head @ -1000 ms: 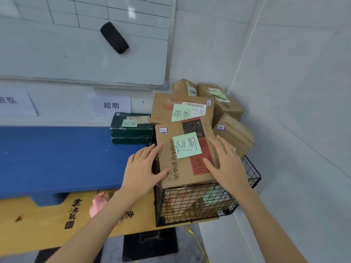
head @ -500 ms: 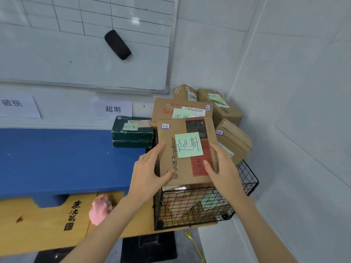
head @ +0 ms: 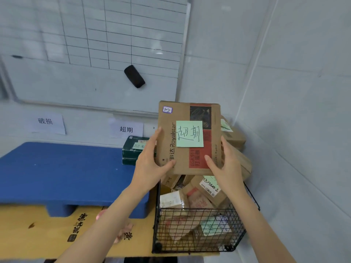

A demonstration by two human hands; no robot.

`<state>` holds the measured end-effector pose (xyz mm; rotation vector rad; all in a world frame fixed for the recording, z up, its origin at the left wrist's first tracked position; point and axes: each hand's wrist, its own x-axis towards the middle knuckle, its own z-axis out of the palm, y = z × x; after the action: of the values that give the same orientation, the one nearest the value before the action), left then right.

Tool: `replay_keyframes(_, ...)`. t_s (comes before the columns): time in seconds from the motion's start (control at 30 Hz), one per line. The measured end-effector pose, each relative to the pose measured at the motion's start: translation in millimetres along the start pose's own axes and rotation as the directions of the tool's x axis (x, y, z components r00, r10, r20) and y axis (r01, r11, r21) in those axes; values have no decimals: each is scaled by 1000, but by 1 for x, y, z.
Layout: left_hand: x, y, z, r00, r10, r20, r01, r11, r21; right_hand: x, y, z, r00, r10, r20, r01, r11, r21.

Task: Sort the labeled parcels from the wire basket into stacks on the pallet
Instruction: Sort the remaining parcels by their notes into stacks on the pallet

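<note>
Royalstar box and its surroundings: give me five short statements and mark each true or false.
1. The left hand and right hand grip the Royalstar box by its sides. True.
2. The green note on it reads 破损. False: it reads 超期.
3. The blue pallet is bare. False: dark green boxes sit at its right end.
4. The wire basket holds more parcels. True.
5. A black eraser sits on the whiteboard. True.
</note>
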<state>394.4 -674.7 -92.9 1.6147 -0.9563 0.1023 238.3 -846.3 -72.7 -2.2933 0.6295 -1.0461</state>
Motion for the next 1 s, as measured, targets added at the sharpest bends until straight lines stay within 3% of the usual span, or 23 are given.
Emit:
replay_keyframes(0.3,-2,23,-21,992,28,-127,-33,998,-45,6,-21,2,990,-29,141,-15,953,304)
replay_keyframes(0.43,-9,28,-30,983,-8,-182,-3,998,-61,5,-26,9,991,-23,132,-30,923,384)
replay_keyframes(1.0,-43,30,-110,957,-101,-273,86,994,-65,-4,-92,67,968,-161,192,38,850,525)
